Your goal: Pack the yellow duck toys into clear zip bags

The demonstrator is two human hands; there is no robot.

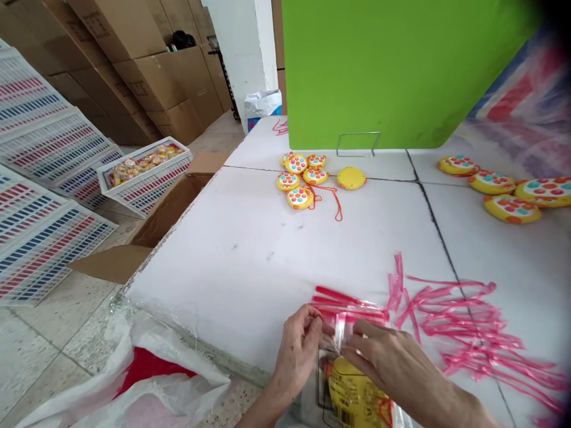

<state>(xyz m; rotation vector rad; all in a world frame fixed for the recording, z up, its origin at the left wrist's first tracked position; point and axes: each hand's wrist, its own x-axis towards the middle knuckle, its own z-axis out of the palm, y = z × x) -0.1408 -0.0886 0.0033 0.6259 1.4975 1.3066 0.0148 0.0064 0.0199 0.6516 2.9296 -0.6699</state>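
At the near edge of the white table, a clear plastic bag (352, 392) holds a yellow toy with an orange cord. My left hand (300, 342) pinches the bag's top edge from the left, thumb and forefinger together. My right hand (388, 356) lies over the bag's upper right, its curled fingers on the plastic near the opening. Under and behind the bag's top are zip bags with red strips (339, 297). Pink plastic strips (468, 321) are scattered to the right of my right hand.
Yellow toys with coloured buttons lie mid-table (300, 198) and at right (513, 208). A green board (379, 71) stands at the back. An open carton (173, 208), a filled basket (147, 166) and stacked baskets are left; a white sack (156, 398) hangs near left.
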